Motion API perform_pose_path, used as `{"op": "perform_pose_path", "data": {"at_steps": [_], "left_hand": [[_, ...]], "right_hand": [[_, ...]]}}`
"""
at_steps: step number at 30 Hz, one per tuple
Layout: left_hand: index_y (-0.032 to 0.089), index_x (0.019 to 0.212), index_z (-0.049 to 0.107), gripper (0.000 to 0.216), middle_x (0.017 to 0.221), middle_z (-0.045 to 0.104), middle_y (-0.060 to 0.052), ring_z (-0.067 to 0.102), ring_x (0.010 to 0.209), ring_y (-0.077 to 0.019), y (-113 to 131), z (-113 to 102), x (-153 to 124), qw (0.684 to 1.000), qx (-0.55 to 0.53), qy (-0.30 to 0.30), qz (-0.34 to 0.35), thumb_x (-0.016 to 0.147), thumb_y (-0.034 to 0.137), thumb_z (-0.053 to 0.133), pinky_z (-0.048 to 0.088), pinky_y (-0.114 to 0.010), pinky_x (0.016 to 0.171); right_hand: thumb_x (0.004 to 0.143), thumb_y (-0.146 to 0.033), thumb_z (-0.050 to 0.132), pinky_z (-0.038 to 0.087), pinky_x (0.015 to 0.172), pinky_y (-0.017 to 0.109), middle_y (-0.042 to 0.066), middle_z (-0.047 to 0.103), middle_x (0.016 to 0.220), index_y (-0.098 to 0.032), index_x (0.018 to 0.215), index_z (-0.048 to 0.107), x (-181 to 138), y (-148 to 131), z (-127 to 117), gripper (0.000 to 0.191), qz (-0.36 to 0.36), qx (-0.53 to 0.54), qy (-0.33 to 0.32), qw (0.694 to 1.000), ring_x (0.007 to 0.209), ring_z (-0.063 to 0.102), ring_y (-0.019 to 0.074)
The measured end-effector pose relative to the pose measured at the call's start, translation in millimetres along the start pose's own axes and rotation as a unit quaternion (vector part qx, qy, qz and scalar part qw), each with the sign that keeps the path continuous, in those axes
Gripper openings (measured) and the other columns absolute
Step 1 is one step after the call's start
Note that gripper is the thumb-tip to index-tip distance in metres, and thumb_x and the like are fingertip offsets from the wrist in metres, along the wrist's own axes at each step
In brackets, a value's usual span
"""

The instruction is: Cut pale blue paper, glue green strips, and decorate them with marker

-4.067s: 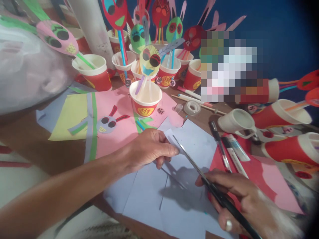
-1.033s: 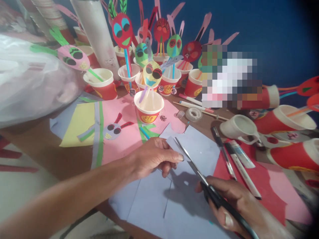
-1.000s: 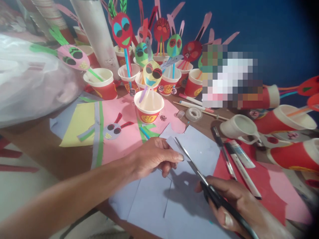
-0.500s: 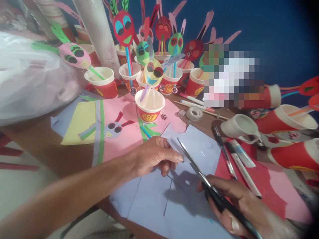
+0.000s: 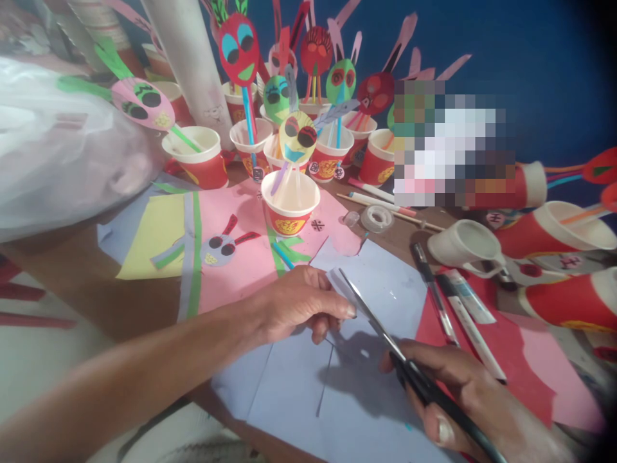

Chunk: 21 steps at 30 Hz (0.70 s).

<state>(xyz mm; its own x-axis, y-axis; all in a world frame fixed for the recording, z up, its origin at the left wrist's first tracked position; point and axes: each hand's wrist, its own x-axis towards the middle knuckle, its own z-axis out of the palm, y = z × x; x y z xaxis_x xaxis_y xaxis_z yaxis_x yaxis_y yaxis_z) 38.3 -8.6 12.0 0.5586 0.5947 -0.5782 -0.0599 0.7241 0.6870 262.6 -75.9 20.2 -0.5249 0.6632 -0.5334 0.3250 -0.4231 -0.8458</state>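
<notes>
Between the thumb and fingers of my left hand (image 5: 308,302) is a small piece of pale lavender paper (image 5: 341,287). My right hand (image 5: 453,392) grips black-handled scissors (image 5: 393,344), their blades pointing up and left along the right edge of that piece. The blades look closed or nearly so. Beneath both hands lie lavender paper sheets (image 5: 289,386) with creases or cut lines. Just beyond my left hand, a blue straw (image 5: 283,255) and green paper scraps (image 5: 295,249) rest on pink paper (image 5: 241,199). A lavender paper face with red ears (image 5: 222,248) lies there too.
Red-and-white paper cups (image 5: 290,202) with paper faces on straws crowd the back. To the right are a white mug (image 5: 465,244), pens (image 5: 434,292), a glue tube (image 5: 467,296) and red paper (image 5: 520,386). A tape roll (image 5: 376,219) sits mid-table; a plastic bag (image 5: 62,148) bulges at left.
Very little differs. The lavender piece and the scissor tips have shifted slightly, while both hands keep nearly the same place and hold.
</notes>
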Motion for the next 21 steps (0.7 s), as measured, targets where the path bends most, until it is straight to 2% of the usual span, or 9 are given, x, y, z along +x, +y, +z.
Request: {"op": "perform_pose_path", "data": {"at_steps": [10,15,21], "left_hand": [[0.013,0.045,0.059,0.011,0.032,0.051,0.003,0.043,0.027,-0.0068,-0.9,0.3,0.3,1.000,0.000,-0.003,0.010,0.051,0.020,0.065,0.035,-0.018,0.033],[0.014,0.047,0.059,0.010,0.034,0.051,0.004,0.043,0.028,-0.0064,-2.5,-1.2,1.3,1.000,-0.014,-0.011,0.010,0.055,0.017,0.064,0.035,-0.018,0.033],[0.013,0.048,0.060,0.010,0.036,0.053,0.003,0.043,0.028,-0.0061,-3.5,-3.1,2.3,1.000,-0.015,-0.016,0.014,0.055,0.018,0.065,0.036,-0.017,0.033]], "right_hand": [[0.067,-0.048,0.073,0.038,0.050,0.014,-0.007,0.038,0.061,-0.026,0.098,0.065,-0.2,12.0,1.6,0.039,0.004,-0.035,0.031,0.999,0.053,0.027,0.0080],[0.067,-0.054,0.072,0.036,0.046,0.014,-0.005,0.045,0.060,-0.025,0.097,0.066,-2.1,17.9,0.6,0.042,0.002,-0.029,0.051,0.998,0.052,0.032,0.0079],[0.068,-0.056,0.070,0.034,0.045,0.015,-0.003,0.050,0.062,-0.025,0.099,0.066,-0.9,15.9,0.7,0.044,0.005,-0.026,0.039,0.999,0.054,0.037,0.0091]]}}
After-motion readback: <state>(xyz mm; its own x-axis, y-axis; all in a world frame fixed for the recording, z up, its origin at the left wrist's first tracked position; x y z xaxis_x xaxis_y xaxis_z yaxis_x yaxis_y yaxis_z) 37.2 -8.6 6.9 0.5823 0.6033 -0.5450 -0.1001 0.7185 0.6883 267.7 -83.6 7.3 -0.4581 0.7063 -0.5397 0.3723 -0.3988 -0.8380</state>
